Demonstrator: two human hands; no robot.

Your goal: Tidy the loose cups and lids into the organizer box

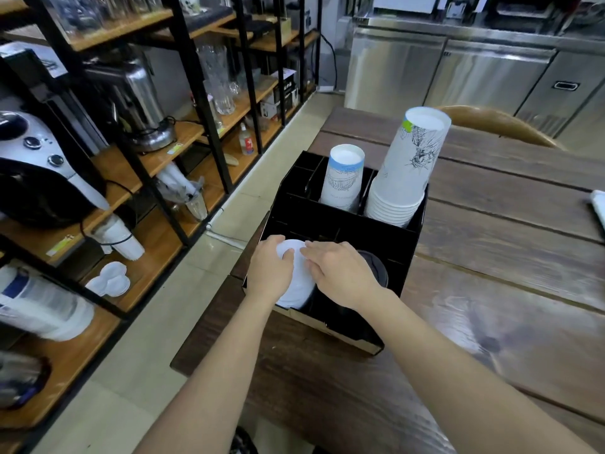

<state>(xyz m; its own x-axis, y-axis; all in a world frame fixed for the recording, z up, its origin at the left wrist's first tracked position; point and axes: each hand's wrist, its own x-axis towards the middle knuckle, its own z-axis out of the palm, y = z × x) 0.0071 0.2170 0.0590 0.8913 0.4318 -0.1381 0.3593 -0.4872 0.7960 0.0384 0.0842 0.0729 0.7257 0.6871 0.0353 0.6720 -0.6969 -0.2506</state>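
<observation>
1. A black organizer box [411,239] sits at the left edge of a dark wooden table [491,290], centre of the frame.
2. Rear right compartment: a tall stack of white paper cups [409,168], inverted, leaning slightly right.
3. Rear middle compartment: a shorter inverted cup stack [343,178] with a blue band, just beside the tall one.
4. Front left compartment: a stack of white lids [296,283], partly inside the box.
5. Left hand [270,273]: fingers curled over the left side and top of the white lids, gripping them.
6. Right hand [340,276]: fingers bent, tips resting on the right upper edge of the same lids; a firm grip cannot be confirmed.
7. Front right compartment: dark lids [376,267], largely hidden behind the right hand.
8. Left of frame: wooden shelving [157,158] with appliances and glassware.
</observation>
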